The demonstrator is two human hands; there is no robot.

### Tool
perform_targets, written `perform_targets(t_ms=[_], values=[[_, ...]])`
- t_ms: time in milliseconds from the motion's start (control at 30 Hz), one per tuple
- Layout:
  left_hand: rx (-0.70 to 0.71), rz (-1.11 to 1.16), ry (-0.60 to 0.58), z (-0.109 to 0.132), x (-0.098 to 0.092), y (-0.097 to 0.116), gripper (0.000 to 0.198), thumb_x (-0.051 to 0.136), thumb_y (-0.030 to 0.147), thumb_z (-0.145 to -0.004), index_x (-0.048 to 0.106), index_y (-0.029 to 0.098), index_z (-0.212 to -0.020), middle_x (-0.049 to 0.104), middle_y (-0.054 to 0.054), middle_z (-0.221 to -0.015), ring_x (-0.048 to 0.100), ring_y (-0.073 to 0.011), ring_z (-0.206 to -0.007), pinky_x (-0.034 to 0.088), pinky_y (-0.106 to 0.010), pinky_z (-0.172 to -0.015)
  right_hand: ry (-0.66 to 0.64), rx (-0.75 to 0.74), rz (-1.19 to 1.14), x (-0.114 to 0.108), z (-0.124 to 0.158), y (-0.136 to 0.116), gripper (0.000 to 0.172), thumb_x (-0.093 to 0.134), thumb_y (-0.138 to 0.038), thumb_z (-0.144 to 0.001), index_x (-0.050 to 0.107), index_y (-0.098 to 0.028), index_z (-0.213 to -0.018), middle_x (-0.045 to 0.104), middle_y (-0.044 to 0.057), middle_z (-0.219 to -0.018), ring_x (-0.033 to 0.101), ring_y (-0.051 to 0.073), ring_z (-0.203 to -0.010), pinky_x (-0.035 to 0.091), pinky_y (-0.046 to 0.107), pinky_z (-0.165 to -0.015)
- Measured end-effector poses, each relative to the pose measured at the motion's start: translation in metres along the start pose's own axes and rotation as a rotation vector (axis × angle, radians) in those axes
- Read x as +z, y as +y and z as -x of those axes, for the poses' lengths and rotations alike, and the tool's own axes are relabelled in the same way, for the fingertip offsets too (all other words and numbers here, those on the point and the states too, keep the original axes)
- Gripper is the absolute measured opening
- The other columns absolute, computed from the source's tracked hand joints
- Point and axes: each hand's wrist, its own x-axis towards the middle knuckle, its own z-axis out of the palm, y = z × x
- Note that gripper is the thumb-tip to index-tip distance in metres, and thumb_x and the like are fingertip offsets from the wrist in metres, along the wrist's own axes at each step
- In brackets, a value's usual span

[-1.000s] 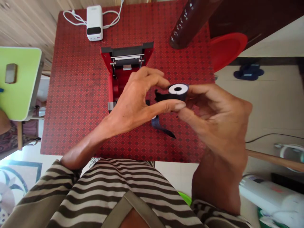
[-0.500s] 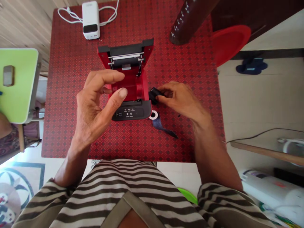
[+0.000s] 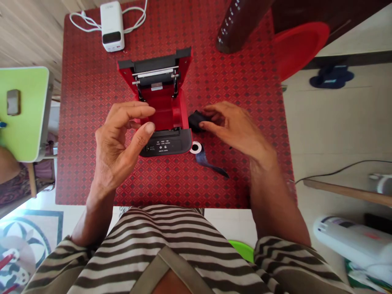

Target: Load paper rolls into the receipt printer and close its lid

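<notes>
A small red printer (image 3: 165, 110) with a black front panel stands open on the red patterned table (image 3: 92, 122), its lid tipped back. My left hand (image 3: 119, 143) hovers in front of its left side, fingers curled but apart, holding nothing. My right hand (image 3: 235, 128) rests on the table just right of the printer, fingertips closed on a black roll (image 3: 196, 120). A second dark roll with a white core (image 3: 196, 147) lies beside the printer's front corner, a loose dark strip (image 3: 211, 164) trailing from it.
A white charger block (image 3: 110, 26) with a white cable sits at the table's far left. A dark cylinder (image 3: 239, 24) stands at the far right beside a red plastic chair (image 3: 300, 45). A green stool (image 3: 21, 110) stands left of the table.
Both hands held the black roll in the air a second ago. My right hand has brought it down beside the printer, and my left hand has let go and moved left.
</notes>
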Motion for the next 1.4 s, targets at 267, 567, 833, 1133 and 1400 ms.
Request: perform_targets(t_ms=[267,567,833,1133,1400], values=[[-0.02,-0.012,-0.011,0.003,0.001,0.001,0.044,0.092,0.084,-0.105,0.094,0.056,-0.139,0.094,0.001,-0.141,0.086,-0.0404,-0.122,0.076,-0.072,-0.098,0.043,0.001,-0.059,-0.005,0.004,-0.004,0.024,0.085,-0.048,-0.115,0.096,-0.034,-0.132,0.097,0.01,-0.137,0.09,0.039,-0.122,0.071,0.064,-0.116],[-0.035,-0.045,0.076,0.015,-0.009,0.008,0.028,0.092,0.07,-0.112,0.097,0.056,-0.136,0.096,0.001,-0.136,0.089,-0.0392,-0.129,0.074,-0.071,-0.101,0.148,-0.005,-0.038,-0.028,0.07,-0.039,0.008,0.09,-0.029,-0.105,0.095,-0.036,-0.108,0.09,0.0,-0.098,0.081,0.027,-0.08,0.061,0.043,-0.074],[-0.021,-0.076,0.067,0.026,-0.013,0.009,0.026,0.082,0.06,-0.118,0.095,0.052,-0.139,0.098,0.001,-0.14,0.092,-0.0406,-0.135,0.074,-0.073,-0.099,-0.01,-0.031,-0.069,0.016,0.087,-0.043,0.045,0.079,-0.018,-0.105,0.094,-0.032,-0.145,0.095,0.008,-0.131,0.091,0.033,-0.106,0.076,0.054,-0.101],[-0.024,0.008,0.086,0.042,-0.007,-0.003,0.019,0.09,0.057,-0.119,0.096,0.055,-0.137,0.095,0.001,-0.133,0.089,-0.0339,-0.124,0.077,-0.063,-0.098,0.029,0.028,-0.147,0.034,0.08,-0.048,0.018,0.089,-0.034,-0.103,0.09,-0.033,-0.12,0.094,0.005,-0.112,0.084,0.031,-0.09,0.068,0.048,-0.082],[0.054,-0.058,0.054,0.042,-0.004,0.017,0.036,0.082,0.058,-0.125,0.087,0.053,-0.16,0.089,-0.005,-0.15,0.086,-0.0405,-0.144,0.075,-0.073,-0.119,0.105,-0.036,-0.038,-0.054,0.087,-0.097,0.03,0.099,-0.047,-0.1,0.091,-0.041,-0.129,0.089,-0.001,-0.102,0.066,0.024,-0.069,0.048,0.044,-0.061]])
